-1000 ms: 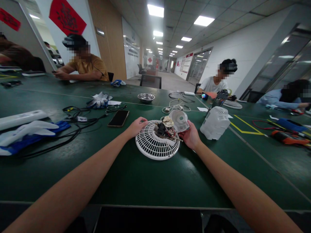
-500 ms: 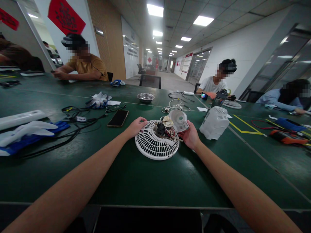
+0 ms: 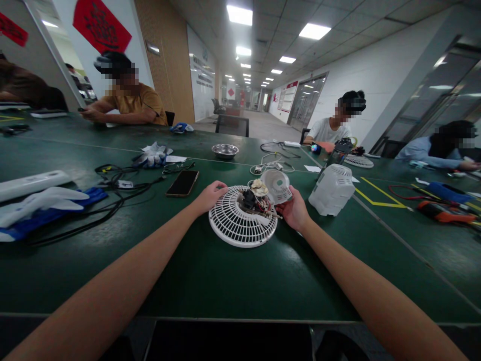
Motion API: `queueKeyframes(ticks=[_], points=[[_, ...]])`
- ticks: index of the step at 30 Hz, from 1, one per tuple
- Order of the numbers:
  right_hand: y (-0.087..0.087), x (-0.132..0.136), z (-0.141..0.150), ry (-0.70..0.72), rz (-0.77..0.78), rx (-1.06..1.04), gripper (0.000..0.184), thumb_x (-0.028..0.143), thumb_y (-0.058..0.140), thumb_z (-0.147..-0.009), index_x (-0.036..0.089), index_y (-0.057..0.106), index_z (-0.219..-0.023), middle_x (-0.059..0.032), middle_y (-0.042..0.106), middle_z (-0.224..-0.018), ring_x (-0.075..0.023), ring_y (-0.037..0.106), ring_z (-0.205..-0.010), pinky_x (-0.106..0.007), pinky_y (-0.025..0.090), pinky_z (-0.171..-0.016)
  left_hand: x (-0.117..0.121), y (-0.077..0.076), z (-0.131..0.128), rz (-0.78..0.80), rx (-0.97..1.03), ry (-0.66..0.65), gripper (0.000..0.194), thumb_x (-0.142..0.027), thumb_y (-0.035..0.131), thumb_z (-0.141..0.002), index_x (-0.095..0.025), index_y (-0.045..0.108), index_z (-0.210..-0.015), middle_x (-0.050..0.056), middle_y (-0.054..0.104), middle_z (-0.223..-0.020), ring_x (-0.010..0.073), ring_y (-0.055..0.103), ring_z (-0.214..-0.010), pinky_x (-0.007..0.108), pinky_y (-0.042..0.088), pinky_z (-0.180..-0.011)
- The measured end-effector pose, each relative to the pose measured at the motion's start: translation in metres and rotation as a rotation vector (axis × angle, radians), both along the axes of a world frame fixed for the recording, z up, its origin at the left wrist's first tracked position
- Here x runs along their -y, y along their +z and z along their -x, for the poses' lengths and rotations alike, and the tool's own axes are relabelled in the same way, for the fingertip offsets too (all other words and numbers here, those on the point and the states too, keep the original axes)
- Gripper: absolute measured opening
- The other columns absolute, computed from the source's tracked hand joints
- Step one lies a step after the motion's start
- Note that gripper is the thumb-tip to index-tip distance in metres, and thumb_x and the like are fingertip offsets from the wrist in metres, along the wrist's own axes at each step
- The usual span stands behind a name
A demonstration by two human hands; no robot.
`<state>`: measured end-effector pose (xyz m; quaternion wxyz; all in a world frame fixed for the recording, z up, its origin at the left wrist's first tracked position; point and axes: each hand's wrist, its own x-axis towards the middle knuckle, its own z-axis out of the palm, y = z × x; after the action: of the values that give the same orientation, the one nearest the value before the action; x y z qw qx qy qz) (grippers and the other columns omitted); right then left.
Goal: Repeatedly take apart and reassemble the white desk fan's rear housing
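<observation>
A round white fan grille (image 3: pixel 235 228) lies on the green table in front of me. On its hub sits an exposed fan motor (image 3: pixel 252 201) with wires and a pale lump of material on top. My left hand (image 3: pixel 210 195) grips the grille's rim at the upper left, its fingertips curled over the edge. At the grille's right side, my right hand (image 3: pixel 295 209) is closed round the edge of a white motor cover (image 3: pixel 276 185). The cover is tilted, its hollow side towards me, close beside the motor. Some right fingers are hidden behind the cover and motor parts.
Right of my hand stands a white plastic housing (image 3: pixel 332 190). A phone (image 3: pixel 182 183), black cables (image 3: pixel 124 188) and work gloves (image 3: pixel 45 205) lie to the left. Beyond the grille are a metal bowl (image 3: pixel 225 151) and white cables (image 3: pixel 272 163). Several people sit around the table.
Both hands, the grille and the motor cover hold their places. At the far right, a person in light blue has shifted slightly.
</observation>
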<state>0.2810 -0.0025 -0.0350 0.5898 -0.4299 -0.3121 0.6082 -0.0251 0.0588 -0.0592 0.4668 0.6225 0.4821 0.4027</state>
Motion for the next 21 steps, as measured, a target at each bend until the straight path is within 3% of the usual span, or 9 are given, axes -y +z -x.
queueKeyframes(ticks=[21], points=[[-0.0003,-0.0005,0.0005,-0.001,0.0,0.007,0.033,0.049,0.048,-0.094,0.023,0.068,-0.092,-0.0022,0.075,-0.079,-0.0163,0.065,-0.064,-0.026,0.05,-0.058,-0.0018,-0.0017,0.0012,-0.019,-0.011,-0.004,0.035,-0.043,0.066,-0.084,-0.018,0.063,-0.108,0.006,0.072,-0.096,0.0223,0.069,-0.083,0.034,0.053,-0.073]])
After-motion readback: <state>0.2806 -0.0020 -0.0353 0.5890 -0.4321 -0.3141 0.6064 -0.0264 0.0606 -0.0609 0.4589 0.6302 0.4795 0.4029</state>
